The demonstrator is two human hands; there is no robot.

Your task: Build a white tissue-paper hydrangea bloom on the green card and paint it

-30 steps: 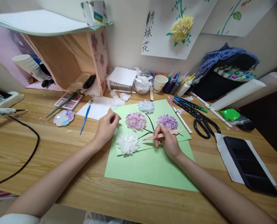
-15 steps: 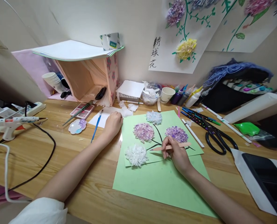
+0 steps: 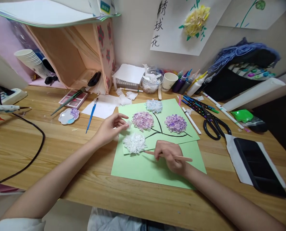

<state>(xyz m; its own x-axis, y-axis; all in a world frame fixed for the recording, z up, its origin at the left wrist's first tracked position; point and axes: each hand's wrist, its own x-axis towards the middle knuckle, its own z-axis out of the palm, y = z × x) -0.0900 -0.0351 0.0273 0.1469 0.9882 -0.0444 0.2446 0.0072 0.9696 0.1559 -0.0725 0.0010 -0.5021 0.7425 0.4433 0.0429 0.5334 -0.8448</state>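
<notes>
My right hand (image 3: pixel 169 156) is closed around a flat wooden craft stick (image 3: pixel 185 158). Its narrow tip points left, close to the lower right of a white paper flower (image 3: pixel 134 143). My left hand (image 3: pixel 110 128) is beside the left edge of the green sheet (image 3: pixel 176 107), thumb and fingertips together on a small whitish scrap of paper (image 3: pixel 128 123). Black drawn stems (image 3: pixel 158 122) run across the sheet between a pink-purple flower (image 3: pixel 143 121), a purple flower (image 3: pixel 175 123) and a pale blue flower (image 3: pixel 154 106). A second green sheet (image 3: pixel 138 171) lies underneath.
Left of the sheets are a paintbrush (image 3: pixel 91 115), a small palette (image 3: pixel 69 116) and a glue gun (image 3: pixel 3 109). Black scissors (image 3: pixel 212 123), markers (image 3: pixel 200 104) and a dark phone-like slab (image 3: pixel 259 166) lie to the right. A paper cup (image 3: pixel 169 81) and paint bottles (image 3: pixel 181 81) stand behind.
My left hand has come off the table toward the white flower, its fist loosened into a pinch. My right hand has drawn the stick down and left. The view has tilted downward.
</notes>
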